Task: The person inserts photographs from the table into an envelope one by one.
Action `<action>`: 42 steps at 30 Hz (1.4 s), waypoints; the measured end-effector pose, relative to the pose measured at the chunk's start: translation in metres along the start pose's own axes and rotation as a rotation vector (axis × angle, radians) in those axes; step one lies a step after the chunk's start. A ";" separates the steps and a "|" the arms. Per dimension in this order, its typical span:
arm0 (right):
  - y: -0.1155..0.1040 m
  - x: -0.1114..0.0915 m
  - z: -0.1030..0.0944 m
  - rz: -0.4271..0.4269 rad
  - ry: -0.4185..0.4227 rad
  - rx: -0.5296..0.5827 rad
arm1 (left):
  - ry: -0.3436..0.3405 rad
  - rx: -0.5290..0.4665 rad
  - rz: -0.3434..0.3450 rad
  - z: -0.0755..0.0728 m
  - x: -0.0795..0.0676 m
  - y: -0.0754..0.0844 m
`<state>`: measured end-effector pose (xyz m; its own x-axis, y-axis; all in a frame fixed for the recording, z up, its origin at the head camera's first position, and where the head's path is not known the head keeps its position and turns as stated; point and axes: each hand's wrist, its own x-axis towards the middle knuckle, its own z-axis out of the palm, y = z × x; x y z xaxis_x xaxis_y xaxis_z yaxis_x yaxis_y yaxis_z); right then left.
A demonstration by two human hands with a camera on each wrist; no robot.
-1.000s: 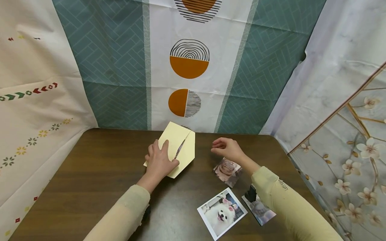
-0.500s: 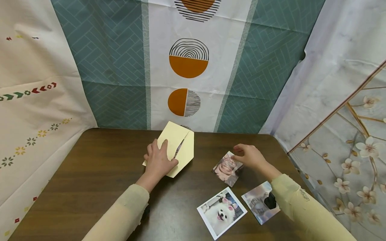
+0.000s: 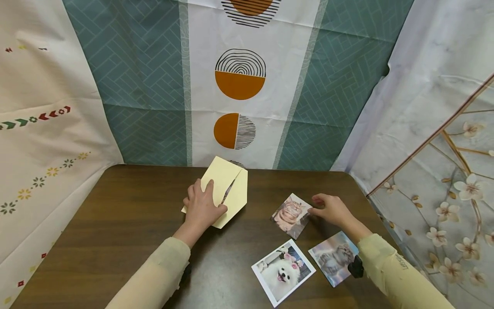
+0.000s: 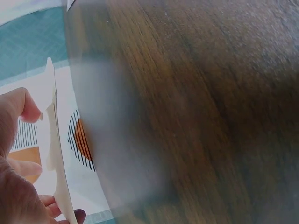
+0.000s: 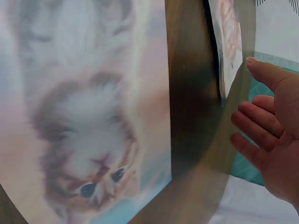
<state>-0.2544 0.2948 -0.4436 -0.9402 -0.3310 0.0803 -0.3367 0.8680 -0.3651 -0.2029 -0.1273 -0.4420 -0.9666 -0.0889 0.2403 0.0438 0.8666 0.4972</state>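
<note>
A cream paper envelope (image 3: 238, 191) is gripped by my left hand (image 3: 201, 207), with a sliver of printed picture showing in its slit. Seen from the left wrist, the envelope (image 4: 57, 154) is edge-on, a fingertip showing past its lower edge. On the right, my right hand (image 3: 335, 211) has loosely bent fingers at the right corner of an orange-cat photo card (image 3: 288, 214). The right wrist view shows that hand (image 5: 273, 116) with nothing in it, its thumb close to the edge of the same card (image 5: 229, 37).
Nearer me lie a white-bordered photo card of a white dog (image 3: 283, 274) and a grey-kitten card (image 3: 328, 262), partly beside the black wrist strap piece (image 3: 356, 267). The brown wooden table (image 3: 115, 240) ends at hanging patterned cloths (image 3: 150, 137).
My right hand has moved right and slightly nearer, across the orange-cat card to its right corner, uncovering the card and the grey-kitten card. The left hand and envelope stay in place.
</note>
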 end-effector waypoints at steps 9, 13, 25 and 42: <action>0.006 -0.007 0.011 -0.005 0.070 -0.007 | 0.007 0.001 0.003 0.002 -0.001 -0.002; 0.008 -0.008 0.016 0.010 0.080 0.007 | 0.015 0.007 0.010 0.002 0.000 -0.003; 0.012 -0.009 0.028 0.039 0.107 0.048 | -0.009 0.027 0.000 0.002 0.000 -0.003; 0.013 -0.010 0.042 0.023 0.193 0.110 | -0.013 0.035 0.001 0.003 -0.002 -0.004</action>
<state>-0.2473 0.2934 -0.4878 -0.9434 -0.2255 0.2432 -0.3177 0.8251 -0.4672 -0.2023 -0.1292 -0.4464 -0.9697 -0.0817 0.2303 0.0366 0.8832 0.4675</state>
